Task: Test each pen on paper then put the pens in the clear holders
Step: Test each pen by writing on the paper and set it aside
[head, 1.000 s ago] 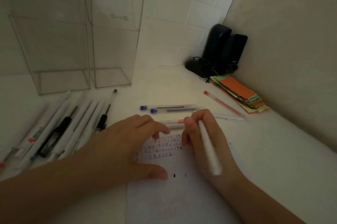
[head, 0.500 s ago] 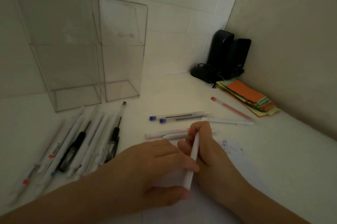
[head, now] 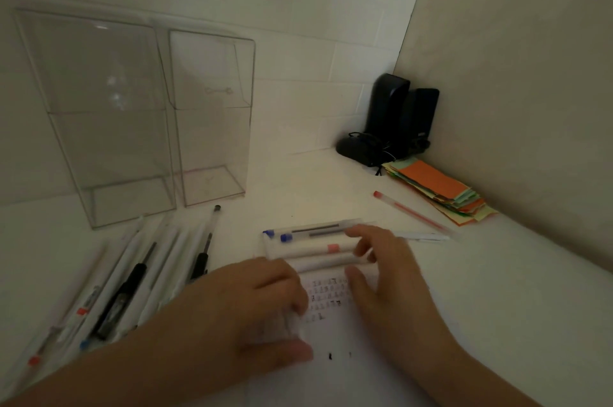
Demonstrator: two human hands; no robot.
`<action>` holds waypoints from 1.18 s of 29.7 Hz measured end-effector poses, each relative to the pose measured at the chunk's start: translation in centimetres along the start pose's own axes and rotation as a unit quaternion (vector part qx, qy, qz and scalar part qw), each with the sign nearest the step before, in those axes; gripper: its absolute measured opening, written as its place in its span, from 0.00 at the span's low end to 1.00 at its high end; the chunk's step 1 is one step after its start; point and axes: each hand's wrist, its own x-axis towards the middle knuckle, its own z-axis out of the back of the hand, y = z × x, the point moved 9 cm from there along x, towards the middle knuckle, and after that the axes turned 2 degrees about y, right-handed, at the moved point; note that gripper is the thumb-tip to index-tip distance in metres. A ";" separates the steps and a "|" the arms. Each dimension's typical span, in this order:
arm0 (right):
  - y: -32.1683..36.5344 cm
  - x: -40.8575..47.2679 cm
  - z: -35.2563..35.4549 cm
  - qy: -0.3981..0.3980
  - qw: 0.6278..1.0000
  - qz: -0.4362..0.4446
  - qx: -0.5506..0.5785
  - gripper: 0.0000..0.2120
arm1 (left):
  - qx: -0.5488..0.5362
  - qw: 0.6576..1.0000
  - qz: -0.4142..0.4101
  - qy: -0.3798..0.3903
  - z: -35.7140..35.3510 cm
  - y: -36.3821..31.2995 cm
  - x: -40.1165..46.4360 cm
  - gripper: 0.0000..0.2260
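Note:
A white sheet of paper (head: 331, 373) with rows of small ink marks lies at the front. My left hand (head: 262, 310) rests on it, fingers and thumb curled round a blurred white pen (head: 292, 323). My right hand (head: 391, 284) reaches over the paper's far edge. Its loosely bent fingers are at the right ends of a white pen with a pink band (head: 308, 249) and another white pen (head: 318, 263); no grip shows. Two blue-capped pens (head: 311, 230) lie just behind. Two clear holders (head: 96, 128) (head: 212, 141) stand at the back left, nothing visible inside.
Several pens (head: 142, 274) lie in a row at the left, in front of the holders. A red pen (head: 411, 214) and a white pen (head: 421, 236) lie at the right. Coloured paper slips (head: 438, 187), black speakers (head: 394, 118) and a mouse (head: 355, 151) fill the back right corner.
The white pen has passed from my right hand to my left. My right hand has let go and moved forward to the pens lying beyond the paper.

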 end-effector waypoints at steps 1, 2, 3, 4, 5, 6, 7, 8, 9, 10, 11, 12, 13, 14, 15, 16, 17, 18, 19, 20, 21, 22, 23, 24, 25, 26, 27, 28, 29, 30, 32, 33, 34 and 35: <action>-0.6 0.2 0.6 -0.013 0.999 -0.011 -0.031 0.18 | 0.008 0.999 0.032 -0.010 0.3 0.8 -0.2 0.11; -1.4 0.3 0.8 -0.010 0.998 -0.030 -0.060 0.16 | 0.014 0.998 0.061 -0.020 0.4 1.6 -0.3 0.11; -2.3 0.4 0.7 0.007 0.995 -0.057 -0.084 0.15 | 0.020 0.995 0.091 -0.031 0.6 2.4 -0.5 0.11; -3.3 0.4 0.4 0.028 0.990 -0.087 -0.106 0.15 | 0.026 0.992 0.121 -0.033 0.8 3.1 -0.6 0.12; -4.0 0.5 0.2 0.046 0.985 -0.108 -0.125 0.16 | 0.039 0.988 0.145 -0.033 0.9 3.7 -0.7 0.12; -4.4 0.5 0.0 0.059 0.981 -0.119 -0.140 0.17 | 0.047 0.985 0.164 -0.026 0.7 4.4 -0.9 0.13; -4.4 0.5 -0.2 0.064 0.979 -0.121 -0.149 0.17 | 0.052 0.982 0.178 -0.022 0.5 4.8 -1.0 0.12; -4.4 0.6 -0.3 0.069 0.979 -0.118 -0.153 0.17 | 0.068 0.980 0.188 -0.022 0.3 5.3 -1.1 0.10; -4.2 0.7 -0.3 0.075 0.979 -0.112 -0.155 0.16 | 0.084 0.977 0.193 -0.033 0.7 5.2 -1.1 0.09; -4.1 0.7 -0.4 0.081 0.979 -0.108 -0.153 0.14 | 0.103 0.973 0.199 -0.050 1.1 5.2 -1.0 0.08; -4.0 0.7 -0.4 0.085 0.980 -0.104 -0.147 0.12 | 0.117 0.968 0.216 -0.054 1.4 5.1 -0.8 0.09; -3.9 0.7 -0.4 0.088 0.981 -0.100 -0.138 0.09 | 0.134 0.962 0.224 -0.076 2.0 5.0 -0.7 0.10; -3.9 0.7 -0.3 0.087 0.983 -0.096 -0.127 0.07 | 0.151 0.956 0.233 -0.091 2.1 5.2 -1.0 0.11; -3.7 0.7 -0.3 0.088 0.985 -0.094 -0.114 0.04 | 0.166 0.949 0.253 -0.089 2.1 5.5 -1.2 0.11; -3.6 0.7 -0.2 0.085 0.988 -0.090 -0.096 0.04 | 0.183 0.943 0.262 -0.094 2.4 5.6 -1.1 0.12; -3.3 0.8 -0.1 0.075 0.991 -0.085 -0.072 0.05 | 0.197 0.935 0.283 -0.083 2.7 5.7 -1.0 0.14; -3.1 0.8 0.3 0.057 0.994 -0.085 -0.040 0.07 | 0.198 0.932 0.295 -0.075 2.8 5.6 -1.0 0.14; -2.9 0.9 0.7 0.037 0.995 -0.089 -0.005 0.08 | 0.185 0.934 0.297 -0.071 2.6 5.7 -1.1 0.13; -2.6 1.0 1.2 0.017 0.995 -0.094 0.028 0.09 | 0.179 0.938 0.283 -0.087 2.9 5.4 -0.9 0.11; -2.2 1.0 1.5 0.005 0.994 -0.098 0.057 0.09 | 0.163 0.947 0.254 -0.113 3.2 4.7 -0.7 0.09; -1.7 0.9 1.7 -0.001 0.992 -0.098 0.081 0.08 | 0.143 0.955 0.223 -0.137 3.8 3.6 -0.4 0.08; -1.2 0.9 1.6 0.003 0.990 -0.096 0.101 0.07 | 0.125 0.962 0.190 -0.151 3.9 2.6 -0.2 0.09; -0.7 0.8 1.3 0.014 0.988 -0.095 0.119 0.07 | 0.119 0.966 0.159 -0.165 3.6 2.0 -0.2 0.11; -0.1 0.6 1.1 0.027 0.986 -0.093 0.138 0.07 | 0.118 0.969 0.135 -0.169 3.2 1.5 -0.1 0.13; 0.3 0.5 0.7 0.039 0.982 -0.091 0.158 0.07 | 0.116 0.971 0.128 -0.164 2.6 1.3 -0.1 0.16; 0.6 0.5 0.6 0.049 0.977 -0.092 0.186 0.06 | 0.116 0.973 0.123 -0.157 2.1 1.2 0.0 0.17; 0.8 0.5 0.4 0.055 0.968 -0.100 0.224 0.05 | 0.118 0.975 0.117 -0.150 1.8 1.3 0.0 0.17; 0.7 0.4 0.3 0.058 0.952 -0.116 0.278 0.02 | 0.121 0.976 0.107 -0.146 1.5 1.4 0.1 0.16; 0.4 0.4 0.1 0.062 0.930 -0.132 0.338 0.03 | 0.117 0.979 0.101 -0.135 1.3 1.6 0.2 0.15; 0.1 0.3 -0.2 0.068 0.900 -0.146 0.405 0.07 | 0.104 0.981 0.098 -0.129 1.2 1.7 0.3 0.16; 0.1 -0.1 -1.4 0.109 0.810 -0.165 0.552 0.16 | 0.048 0.984 0.118 -0.121 1.0 2.4 0.2 0.16; 0.4 -0.3 -2.0 0.137 0.758 -0.172 0.614 0.19 | 0.010 0.984 0.130 -0.122 1.0 2.7 0.0 0.17; 0.8 -0.5 -2.4 0.166 0.712 -0.180 0.658 0.21 | -0.026 0.982 0.133 -0.133 1.0 2.9 -0.1 0.19; 1.1 -0.6 -2.7 0.190 0.678 -0.186 0.685 0.21 | -0.051 0.980 0.127 -0.145 1.1 3.1 -0.1 0.20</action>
